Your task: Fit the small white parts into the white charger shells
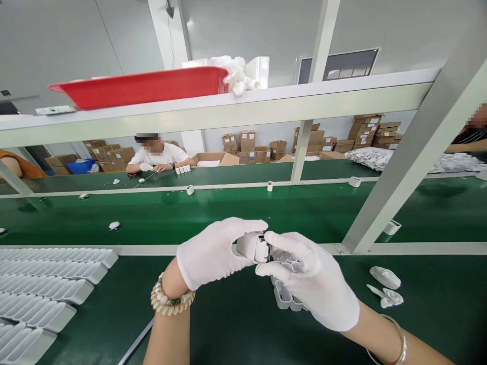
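Note:
A small white housing [248,246] is held up over the near edge of the green bench. My left hand [216,251], in a white glove, wraps its thumb and fingers around the housing's left side. At the housing's right end sits a white insert with dark parts [262,249]. My gloved right hand [312,279] pinches this insert between thumb and fingers. Partly hidden beneath my right hand, a group of open white housings [283,296] stands on the bench.
Rows of white housings [49,289] fill the left side. A green conveyor [228,208] with scattered white parts runs beyond a metal rail. Crumpled white pieces [385,277] lie right. A slanted post [403,147] rises at right. A person [163,154] works across the line.

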Tool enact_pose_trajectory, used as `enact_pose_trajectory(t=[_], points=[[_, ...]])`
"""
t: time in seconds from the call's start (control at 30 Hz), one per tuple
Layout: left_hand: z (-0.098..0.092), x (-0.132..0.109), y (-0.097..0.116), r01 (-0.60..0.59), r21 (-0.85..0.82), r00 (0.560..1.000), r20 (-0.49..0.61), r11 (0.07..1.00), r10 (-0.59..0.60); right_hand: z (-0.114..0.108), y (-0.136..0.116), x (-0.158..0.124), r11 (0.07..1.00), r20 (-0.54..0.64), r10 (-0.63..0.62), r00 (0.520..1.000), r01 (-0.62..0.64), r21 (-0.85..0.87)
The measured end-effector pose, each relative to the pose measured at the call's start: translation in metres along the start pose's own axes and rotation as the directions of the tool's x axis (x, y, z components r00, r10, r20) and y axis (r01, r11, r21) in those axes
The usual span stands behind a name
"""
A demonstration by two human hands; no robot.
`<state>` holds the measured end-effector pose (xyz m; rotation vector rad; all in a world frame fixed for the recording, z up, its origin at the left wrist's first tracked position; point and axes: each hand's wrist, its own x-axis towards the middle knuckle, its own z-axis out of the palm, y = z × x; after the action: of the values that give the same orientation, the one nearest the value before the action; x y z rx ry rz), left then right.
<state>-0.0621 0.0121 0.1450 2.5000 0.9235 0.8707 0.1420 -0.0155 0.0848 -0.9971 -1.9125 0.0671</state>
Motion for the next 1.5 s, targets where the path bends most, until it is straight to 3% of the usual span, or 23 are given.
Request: enact_pose_trajectory(t=[0.2,0.4,0.63,0.87,1.03,1.27,1.5], points=[[0.0,-0.002,-0.002,0.043,-0.066,0.999,-0.022,0.997,-0.044,-0.001,-0.001,0.001,0.966,0.124,-0.055,0.991,0.084,-0.244],[-0.002,-0.003,0.001,0.074,-0.108,0.997,-0.023,0.991,-0.077,-0.003,-0.01,0.002,0.931,0.203,-0.098,0.974,0.162,-0.327],[0.003,0.001,-0.001,0.073,-0.171,0.996,-0.029,0.983,-0.079,0.008,-0.012,0.001,0.933,0.089,-0.126,0.988,0.149,-0.329],[0.011,0.009,-0.006,-0.097,-0.085,0.995,-0.04,0.992,0.094,0.01,-0.009,0.001,0.971,0.007,-0.154,0.988,0.153,-0.181],[0.012,0.009,-0.008,-0.115,0.035,0.989,-0.095,0.993,0.118,0.008,-0.006,-0.001,0.98,0.072,0.007,0.997,-0.021,0.198],[0.017,0.014,-0.001,-0.066,0.181,0.998,-0.011,0.981,0.069,0.013,0.002,0.002,0.842,0.202,0.335,0.92,-0.388,0.373],[0.025,0.023,0.008,-0.021,0.318,0.989,0.143,0.948,-0.026,0.013,0.003,0.014,0.654,0.303,0.399,0.865,-0.5,0.567]])
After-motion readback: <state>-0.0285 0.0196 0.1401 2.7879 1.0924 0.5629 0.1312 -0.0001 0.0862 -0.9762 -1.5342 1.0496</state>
